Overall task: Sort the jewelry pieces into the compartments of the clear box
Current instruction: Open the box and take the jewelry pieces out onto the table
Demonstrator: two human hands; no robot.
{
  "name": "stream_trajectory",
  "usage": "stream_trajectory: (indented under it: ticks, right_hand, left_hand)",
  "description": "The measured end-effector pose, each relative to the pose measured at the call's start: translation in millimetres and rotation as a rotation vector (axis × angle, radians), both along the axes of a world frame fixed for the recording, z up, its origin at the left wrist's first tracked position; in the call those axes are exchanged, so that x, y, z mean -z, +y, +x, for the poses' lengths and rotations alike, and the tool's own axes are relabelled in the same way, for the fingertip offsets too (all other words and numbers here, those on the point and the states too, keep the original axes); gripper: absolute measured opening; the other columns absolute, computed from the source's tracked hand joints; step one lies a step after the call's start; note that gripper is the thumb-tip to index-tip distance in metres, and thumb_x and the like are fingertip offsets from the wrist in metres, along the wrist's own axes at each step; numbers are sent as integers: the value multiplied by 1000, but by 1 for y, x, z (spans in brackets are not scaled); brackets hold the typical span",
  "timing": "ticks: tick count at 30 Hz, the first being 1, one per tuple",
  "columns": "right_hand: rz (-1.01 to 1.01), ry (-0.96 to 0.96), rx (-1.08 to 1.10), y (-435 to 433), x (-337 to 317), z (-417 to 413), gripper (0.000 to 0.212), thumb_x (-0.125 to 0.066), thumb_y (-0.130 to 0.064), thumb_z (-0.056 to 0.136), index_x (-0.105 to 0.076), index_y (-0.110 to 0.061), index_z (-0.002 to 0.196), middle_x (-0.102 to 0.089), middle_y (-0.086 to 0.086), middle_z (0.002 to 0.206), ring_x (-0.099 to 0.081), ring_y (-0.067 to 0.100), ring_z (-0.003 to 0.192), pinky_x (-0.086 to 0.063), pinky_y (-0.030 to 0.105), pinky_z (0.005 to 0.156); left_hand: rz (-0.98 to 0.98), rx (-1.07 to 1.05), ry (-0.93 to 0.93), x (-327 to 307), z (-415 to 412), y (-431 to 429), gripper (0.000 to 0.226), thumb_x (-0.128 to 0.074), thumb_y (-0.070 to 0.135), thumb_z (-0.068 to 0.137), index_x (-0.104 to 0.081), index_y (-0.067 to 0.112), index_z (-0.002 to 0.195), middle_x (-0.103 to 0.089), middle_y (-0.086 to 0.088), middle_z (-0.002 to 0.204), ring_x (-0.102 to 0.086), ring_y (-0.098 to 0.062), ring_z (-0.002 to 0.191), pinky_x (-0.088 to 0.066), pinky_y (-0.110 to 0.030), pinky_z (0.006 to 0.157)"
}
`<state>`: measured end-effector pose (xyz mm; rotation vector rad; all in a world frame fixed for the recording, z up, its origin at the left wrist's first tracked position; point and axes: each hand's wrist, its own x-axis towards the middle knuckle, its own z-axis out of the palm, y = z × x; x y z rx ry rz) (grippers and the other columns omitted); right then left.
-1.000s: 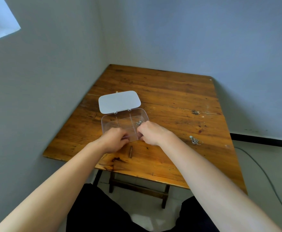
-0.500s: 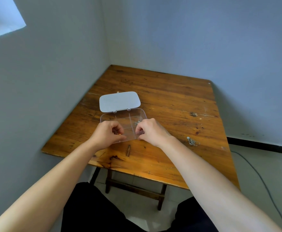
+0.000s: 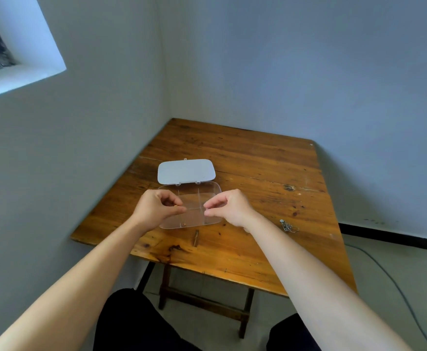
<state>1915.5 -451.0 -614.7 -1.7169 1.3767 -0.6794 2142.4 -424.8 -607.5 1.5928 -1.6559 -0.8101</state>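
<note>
The clear box (image 3: 213, 190) lies open on the wooden table (image 3: 258, 173), its white lid (image 3: 185, 171) folded back behind it. My left hand (image 3: 154, 210) hovers over the box's left side and pinches a small gold piece (image 3: 176, 205) between thumb and forefinger. Over the right side, my right hand (image 3: 232, 206) has its thumb and forefinger pressed together; I see nothing between them. A tiny gold piece (image 3: 184, 224) rests in the near-left compartment. A silver chain piece (image 3: 287, 226) lies on the table to the right of the box.
A short dark mark or stick (image 3: 196, 238) sits just in front of the box. Walls close in on the table's left and far sides. A cable (image 3: 384, 272) runs over the floor at the right.
Both hands have risen from the box's near edge and moved slightly apart. The left hand now shows a small gold piece in its pinch. The camera has tilted upward.
</note>
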Motion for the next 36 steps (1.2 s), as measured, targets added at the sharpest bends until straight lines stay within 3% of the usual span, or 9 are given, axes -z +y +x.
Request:
stream_trajectory:
  ticks: [2, 6, 16, 21, 29, 36]
  right_hand:
    - [42, -152, 87, 2, -4, -2, 14, -85, -22, 78, -77, -32, 83, -75, -12, 91, -67, 5, 90, -52, 19, 69]
    - [69, -440, 215, 1, -26, -10, 24, -81, -13, 81, -74, -23, 102, -76, -4, 98, -70, 13, 92, -55, 21, 72]
    - [-119, -832, 276, 8, -121, -72, 24, -72, -6, 90, -69, -16, 112, -72, 9, 105, -73, 21, 101, -58, 34, 88]
    - [-185, -846, 337, 10, -131, -113, 26, -71, -4, 89, -68, -12, 114, -70, 12, 106, -73, 24, 102, -57, 36, 91]
    - [-170, -793, 461, -4, -100, -158, 25, -70, 0, 89, -67, -13, 110, -67, 10, 99, -70, 30, 107, -56, 38, 95]
    - [-140, -786, 506, -23, -72, -175, 23, -70, -3, 90, -69, -20, 106, -70, 8, 100, -73, 21, 99, -59, 30, 85]
  left_hand:
    - [-34, -91, 79, -5, 1, 2, 14, -88, 22, 69, -74, 22, 72, -72, 8, 71, -65, -4, 65, -51, -18, 57]
    - [-118, -189, 206, -22, -2, 2, 13, -87, 20, 71, -74, 20, 75, -73, 5, 75, -68, -6, 68, -55, -21, 60]
    - [-257, -56, 553, -87, -69, -18, 7, -81, 15, 78, -77, 19, 82, -74, 3, 77, -68, -10, 70, -55, -19, 67]
    - [-217, -6, 673, -93, -119, -35, 13, -77, 7, 82, -75, 18, 88, -75, -6, 90, -71, -17, 84, -58, -30, 81]
    - [-120, 55, 680, -73, -185, -65, 16, -69, -4, 86, -71, 10, 91, -72, -6, 89, -69, -19, 84, -59, -29, 81]
    - [-172, 90, 572, -64, -209, -90, 19, -68, -2, 87, -71, 17, 88, -72, -3, 83, -68, -13, 74, -59, -26, 74]
